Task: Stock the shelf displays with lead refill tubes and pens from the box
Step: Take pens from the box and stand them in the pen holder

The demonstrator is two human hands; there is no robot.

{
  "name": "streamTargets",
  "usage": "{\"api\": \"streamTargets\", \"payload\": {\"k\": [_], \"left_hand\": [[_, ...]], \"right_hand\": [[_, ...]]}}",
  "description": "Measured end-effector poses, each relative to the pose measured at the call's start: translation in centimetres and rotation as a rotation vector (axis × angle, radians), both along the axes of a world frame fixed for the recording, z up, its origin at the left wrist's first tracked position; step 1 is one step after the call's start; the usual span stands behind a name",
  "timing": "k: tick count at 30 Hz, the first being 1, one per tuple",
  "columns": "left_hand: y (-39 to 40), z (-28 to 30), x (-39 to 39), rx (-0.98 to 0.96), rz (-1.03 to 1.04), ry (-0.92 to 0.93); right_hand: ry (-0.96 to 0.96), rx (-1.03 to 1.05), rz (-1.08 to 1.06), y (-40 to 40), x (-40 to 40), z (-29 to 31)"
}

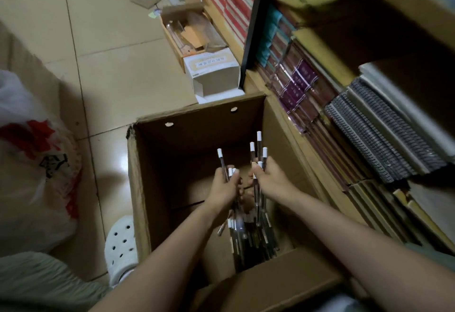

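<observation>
Both my hands are down inside the cardboard box right now. My left hand has its fingers curled around a small bunch of white-capped tubes, and my right hand grips another bunch the same way, caps sticking up. More tubes are piled at the box's near side, under my wrists. The shelf of notebooks is just right of the box.

White-capped tubes — bunched over box
</observation>
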State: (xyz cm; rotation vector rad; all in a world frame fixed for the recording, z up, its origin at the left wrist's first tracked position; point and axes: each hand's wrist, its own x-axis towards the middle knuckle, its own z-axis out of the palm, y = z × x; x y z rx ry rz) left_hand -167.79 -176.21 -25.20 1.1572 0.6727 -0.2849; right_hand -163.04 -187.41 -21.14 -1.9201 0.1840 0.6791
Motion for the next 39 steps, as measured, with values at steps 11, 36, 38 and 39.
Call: {"api": "streamTargets", "payload": {"k": [11, 36, 38, 39], "left_hand": [[0.5, 23.5, 2.4, 0.112, -0.556, -0.52], [-11.5, 33.9, 6.8, -0.11, -0.681, -0.731], [-12.6, 33.9, 7.0, -0.073, -0.711, -0.781], [-13.0, 33.8, 7.0, -0.037, -0.722, -0.808]], "right_hand": [[-0.24, 0.459, 0.018, -3.4, -4.7, 22.5], [-0.936, -0.179, -0.614, -19.9, -7.1, 37.9], [-1.024, -0.32, -0.586, -21.8, -6.9, 39.3], [-1.052, -0.395, -0.575, -22.6, -6.5, 39.8]]}}
